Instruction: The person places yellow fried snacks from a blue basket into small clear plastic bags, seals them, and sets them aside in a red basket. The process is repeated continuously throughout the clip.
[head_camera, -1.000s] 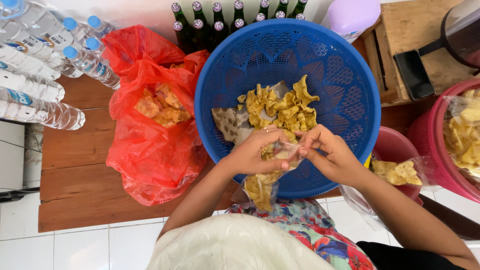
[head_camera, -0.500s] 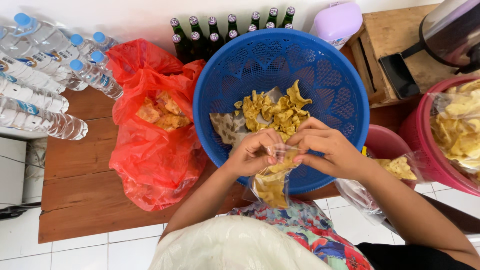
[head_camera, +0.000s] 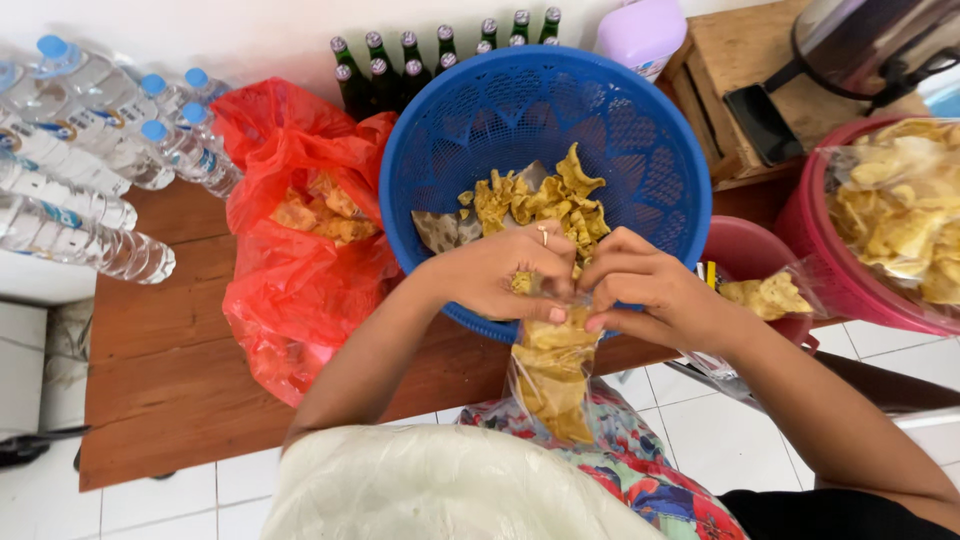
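A clear bag of yellow chips (head_camera: 552, 375) is being pinched at its mouth by the left hand (head_camera: 500, 275) and right hand (head_camera: 650, 295), at six o'clock of the blue basket (head_camera: 640, 170) on the wooden counter (head_camera: 170, 370).

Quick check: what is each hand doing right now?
Left hand: closed, pinching the top of the clear bag of yellow chips.
Right hand: closed, gripping the same bag's top from the other side.

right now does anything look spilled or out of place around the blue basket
Nothing looks spilled. The yellow chips sit inside the round blue plastic basket, and both hands, left hand and right hand, pinch the small clear plastic bag of chips at its mouth.
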